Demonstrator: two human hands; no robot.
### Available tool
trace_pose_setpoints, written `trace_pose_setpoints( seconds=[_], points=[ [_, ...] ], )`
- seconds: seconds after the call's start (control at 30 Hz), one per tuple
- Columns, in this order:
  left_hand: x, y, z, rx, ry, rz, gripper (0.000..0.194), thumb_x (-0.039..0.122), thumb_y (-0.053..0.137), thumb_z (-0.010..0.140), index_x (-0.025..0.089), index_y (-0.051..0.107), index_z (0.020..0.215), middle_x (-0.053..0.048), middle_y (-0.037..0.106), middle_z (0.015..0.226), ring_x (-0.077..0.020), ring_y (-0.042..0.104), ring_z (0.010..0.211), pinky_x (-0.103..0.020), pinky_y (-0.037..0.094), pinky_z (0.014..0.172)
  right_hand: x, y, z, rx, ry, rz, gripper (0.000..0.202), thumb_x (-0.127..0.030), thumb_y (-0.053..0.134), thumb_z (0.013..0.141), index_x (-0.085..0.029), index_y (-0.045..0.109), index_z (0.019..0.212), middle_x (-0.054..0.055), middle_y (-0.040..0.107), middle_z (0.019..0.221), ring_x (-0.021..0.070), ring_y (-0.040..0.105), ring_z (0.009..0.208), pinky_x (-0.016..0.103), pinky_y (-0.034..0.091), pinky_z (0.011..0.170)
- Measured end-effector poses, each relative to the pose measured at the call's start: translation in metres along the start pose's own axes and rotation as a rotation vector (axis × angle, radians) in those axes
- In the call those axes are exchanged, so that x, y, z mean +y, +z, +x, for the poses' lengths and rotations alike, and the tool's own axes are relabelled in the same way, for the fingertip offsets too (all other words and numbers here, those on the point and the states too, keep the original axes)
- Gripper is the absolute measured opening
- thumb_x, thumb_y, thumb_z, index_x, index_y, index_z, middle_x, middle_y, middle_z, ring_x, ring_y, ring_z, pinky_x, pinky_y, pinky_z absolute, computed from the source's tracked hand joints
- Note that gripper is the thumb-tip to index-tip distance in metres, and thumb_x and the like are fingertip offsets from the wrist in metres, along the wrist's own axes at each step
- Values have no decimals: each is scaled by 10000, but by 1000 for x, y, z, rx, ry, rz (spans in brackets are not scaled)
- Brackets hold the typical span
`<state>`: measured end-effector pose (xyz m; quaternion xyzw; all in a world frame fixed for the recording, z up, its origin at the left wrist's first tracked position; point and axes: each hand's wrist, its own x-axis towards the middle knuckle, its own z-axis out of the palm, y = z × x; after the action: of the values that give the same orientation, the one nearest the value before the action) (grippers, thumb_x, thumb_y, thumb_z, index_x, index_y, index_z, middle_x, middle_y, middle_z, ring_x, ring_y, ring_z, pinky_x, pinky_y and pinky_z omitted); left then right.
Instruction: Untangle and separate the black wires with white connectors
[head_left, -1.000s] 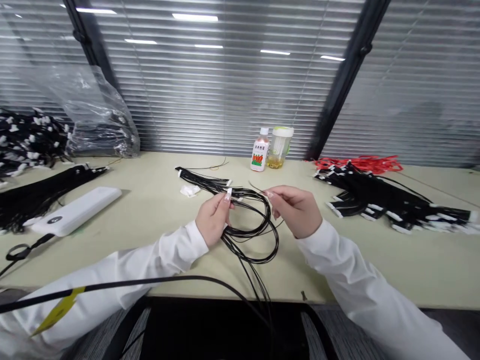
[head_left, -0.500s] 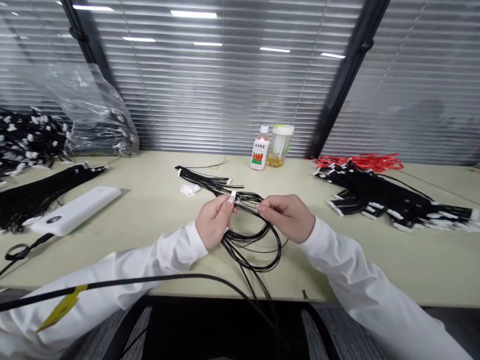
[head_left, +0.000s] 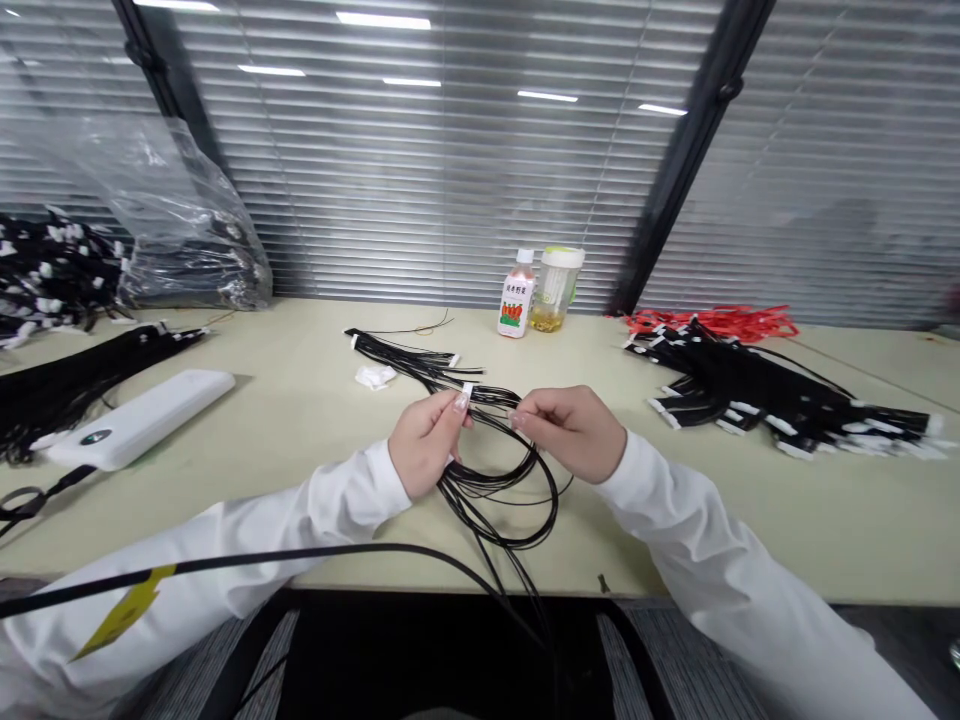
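Note:
A coil of thin black cables [head_left: 517,543] lies at the middle of the table, its loose strands dropping over the front edge. My left hand [head_left: 426,440] is closed around the left side of this coil. Between its thumb and finger a small white connector [head_left: 468,390] sticks up. On the coil's right side, my right hand [head_left: 574,430] is pinched at the thumb and forefinger, close to the upper loops; what lies between the fingertips is too small to make out. Behind my left hand, a bunch of black cable ends [head_left: 397,355] with white tips fans out.
A crumpled white scrap [head_left: 375,377], a drink bottle [head_left: 516,295] and a lidded cup [head_left: 556,290] stand or lie farther back. A white power bank [head_left: 146,420], black cable piles [head_left: 82,375] and a plastic bag [head_left: 195,250] are left; black cables [head_left: 757,390] and red strips [head_left: 720,322] right.
Both hands keep nearly the same hold and place on the coil. The whole view has shifted slightly, with things appearing a little farther left.

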<state>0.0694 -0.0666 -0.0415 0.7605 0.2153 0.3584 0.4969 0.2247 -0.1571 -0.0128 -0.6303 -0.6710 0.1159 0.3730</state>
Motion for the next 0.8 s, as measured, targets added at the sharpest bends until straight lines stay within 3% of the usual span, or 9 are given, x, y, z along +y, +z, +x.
trace_pose_setpoints(
  seconds=[0.6,0.7,0.8],
  points=[
    [1,1,0,-15,20,-11,398,496,337,778,149,474,640,50,413,385,-54,401,359,-168,352,408,-4,0,1,99,46,-9,284,-356,451,755,-125,538,616,-21,458,457,42,374,437,171,307,458],
    [-1,1,0,-13,16,-25,393,488,339,781,147,475,640,53,403,380,-49,391,350,-163,339,397,-5,0,-1,165,-18,-79,262,-330,456,760,-132,531,606,-27,455,448,36,355,422,166,302,449],
    [-2,1,0,-8,4,-37,389,483,337,785,147,478,647,56,399,377,-47,392,348,-160,337,396,-6,0,-3,267,-179,-170,197,-269,457,769,-142,546,647,-19,510,515,37,395,465,160,331,493]
  ],
)
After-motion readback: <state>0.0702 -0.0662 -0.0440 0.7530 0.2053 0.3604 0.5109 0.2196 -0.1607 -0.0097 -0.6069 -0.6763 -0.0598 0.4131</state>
